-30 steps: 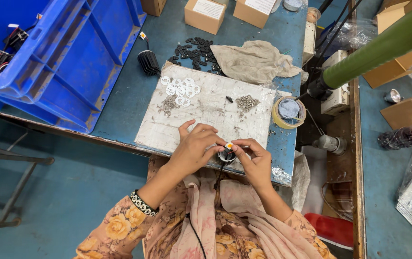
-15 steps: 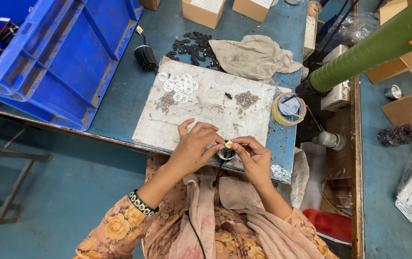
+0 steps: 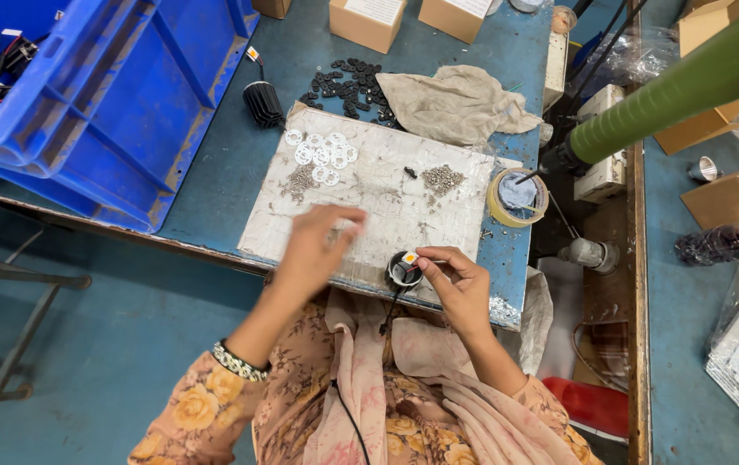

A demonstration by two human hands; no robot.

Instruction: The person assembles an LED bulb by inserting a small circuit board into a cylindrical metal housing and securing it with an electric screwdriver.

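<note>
My right hand (image 3: 464,288) pinches the small black round part (image 3: 404,269); my left hand (image 3: 318,245) hovers open (blurred) over the board (image 3: 386,194), so its dangling wire (image 3: 386,314) could snag.

Two hands (image 3: 318,250), one blue crate (image 3: 85,103), one cloth (image 3: 455,103), one tape roll (image 3: 517,196), three cardboard boxes (image 3: 367,19).

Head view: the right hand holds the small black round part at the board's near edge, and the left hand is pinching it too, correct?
Not quite. The right hand does hold the small black round part at the near edge of the board, but the left hand is off it, spread over the board beside it. The head view shows this.
</note>
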